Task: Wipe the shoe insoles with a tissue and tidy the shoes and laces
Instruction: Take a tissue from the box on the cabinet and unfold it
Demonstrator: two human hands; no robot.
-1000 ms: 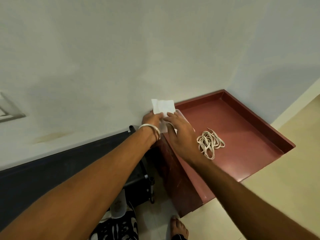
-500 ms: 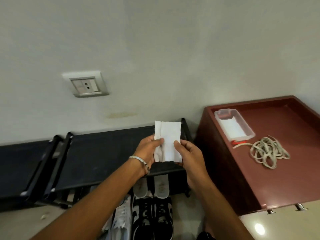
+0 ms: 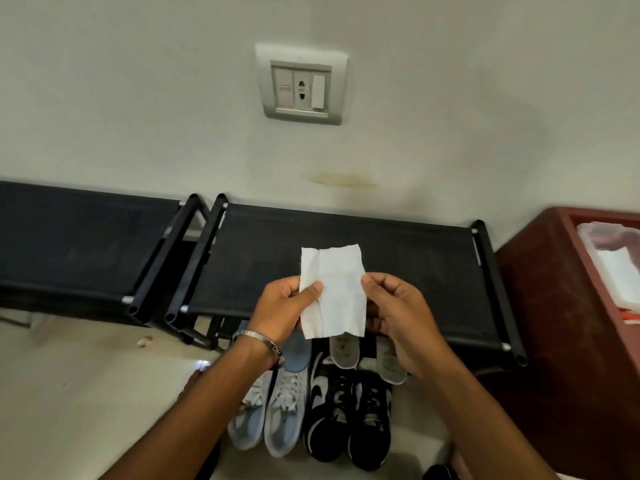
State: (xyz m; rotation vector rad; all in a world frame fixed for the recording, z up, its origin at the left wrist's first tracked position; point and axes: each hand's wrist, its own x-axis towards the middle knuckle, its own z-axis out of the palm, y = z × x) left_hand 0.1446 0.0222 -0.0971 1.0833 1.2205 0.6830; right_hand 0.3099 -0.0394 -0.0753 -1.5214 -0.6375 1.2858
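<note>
Tissue, folded white sheet, now carried from the red cabinet to above the black shoe rack, pinched by left hand and right hand; insoles below, unwiped.

Both forearms are bare, with no sleeves in view. A thin silver metal bangle circles the wrist just below the left hand, with small engraved lettering too tiny to read. The right hand and its wrist wear nothing.
</note>
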